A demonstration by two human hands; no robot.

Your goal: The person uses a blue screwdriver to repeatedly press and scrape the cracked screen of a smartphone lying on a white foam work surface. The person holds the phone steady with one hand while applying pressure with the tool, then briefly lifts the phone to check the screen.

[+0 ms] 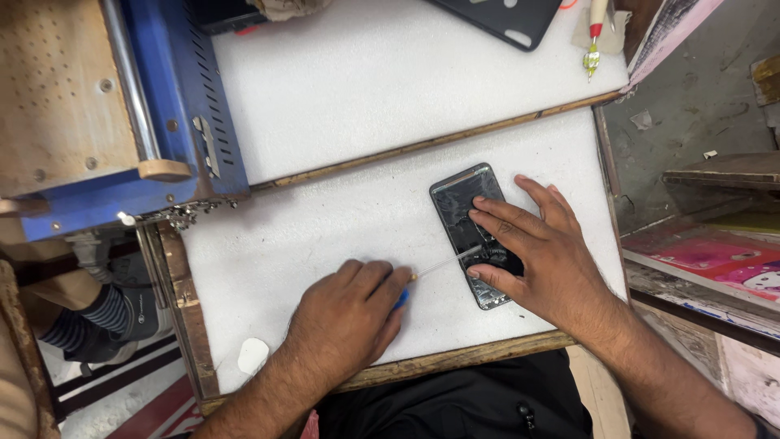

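Note:
A black phone with a cracked screen [465, 203] lies flat on a white foam-covered bench [325, 219]. My right hand [544, 256] rests on the phone's lower half, fingers spread, pinning it down. My left hand [349, 317] is closed around a thin screwdriver [443, 263] with a blue handle. The metal shaft points right and its tip meets the phone's left edge, just under my right fingers.
A blue metal machine with a wooden perforated top [106, 106] fills the upper left. A dark tablet-like device [504, 18] and a pen tool [595, 36] lie at the far edge. Shelves with pink packaging [715, 260] stand to the right. Another person's socked foot [97, 321] shows lower left.

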